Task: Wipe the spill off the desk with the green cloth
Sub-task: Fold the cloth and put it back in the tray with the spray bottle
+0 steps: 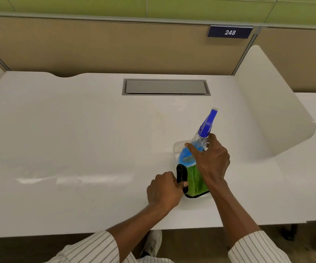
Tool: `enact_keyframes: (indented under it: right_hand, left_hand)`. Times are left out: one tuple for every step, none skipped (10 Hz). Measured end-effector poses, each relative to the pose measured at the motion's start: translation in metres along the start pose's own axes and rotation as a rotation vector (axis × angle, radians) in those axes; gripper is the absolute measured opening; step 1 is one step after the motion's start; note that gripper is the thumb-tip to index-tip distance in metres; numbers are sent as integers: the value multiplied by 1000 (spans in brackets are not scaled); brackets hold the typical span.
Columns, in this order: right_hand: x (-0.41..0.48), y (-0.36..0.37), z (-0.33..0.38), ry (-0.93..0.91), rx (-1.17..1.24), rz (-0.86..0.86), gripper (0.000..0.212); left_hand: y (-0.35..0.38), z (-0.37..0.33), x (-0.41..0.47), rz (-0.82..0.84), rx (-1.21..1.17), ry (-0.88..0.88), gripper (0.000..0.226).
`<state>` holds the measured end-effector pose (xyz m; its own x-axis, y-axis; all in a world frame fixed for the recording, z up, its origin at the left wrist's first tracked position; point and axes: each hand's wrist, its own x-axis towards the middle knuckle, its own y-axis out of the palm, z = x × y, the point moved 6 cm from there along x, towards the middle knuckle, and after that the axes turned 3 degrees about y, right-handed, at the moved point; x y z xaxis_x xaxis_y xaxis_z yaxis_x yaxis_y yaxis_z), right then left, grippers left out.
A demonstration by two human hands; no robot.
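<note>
A green cloth (196, 182) with a black edge lies in a clear tray (176, 147) on the white desk (96, 139), right of centre. My left hand (164, 188) pinches the cloth's black edge. A spray bottle (197, 143) with blue liquid and a blue trigger head stands tilted in the same tray, behind the cloth. My right hand (210, 158) is around the bottle's neck and body. A thin wet streak (73, 180) glistens on the desk to the left of the tray.
A grey cable hatch (165, 87) is set into the desk at the back. A white curved divider (272, 103) rises on the right. A tan partition (115, 48) with a "248" sign closes the back. The desk's front edge lies just below my forearms.
</note>
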<state>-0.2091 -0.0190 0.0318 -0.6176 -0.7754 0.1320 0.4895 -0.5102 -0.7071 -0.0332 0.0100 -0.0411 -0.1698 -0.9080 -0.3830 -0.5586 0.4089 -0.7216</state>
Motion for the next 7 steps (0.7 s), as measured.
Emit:
enact_keyframes:
  right_hand:
    - [0, 4, -4, 9, -17, -3, 65]
    - [2, 6, -8, 14, -21, -14, 67]
    - [3, 9, -12, 22, -32, -16, 69]
    - [1, 11, -15, 22, -36, -29, 72]
    - [-3, 11, -17, 31, -41, -42, 78]
    - [-7, 9, -17, 74, -39, -25, 90]
    - [-19, 3, -24, 110, -71, -33, 91]
  left_hand:
    - [0, 1, 0, -2, -2, -1, 43]
    - [0, 1, -1, -5, -2, 3, 43]
    - [0, 1, -1, -2, 4, 5, 43]
    - [0, 1, -2, 7, 10, 5, 43]
    - [-1, 2, -3, 11, 17, -4, 46]
    - [-4, 3, -1, 21, 5, -16, 49]
    - [-7, 4, 2, 33, -10, -24, 51]
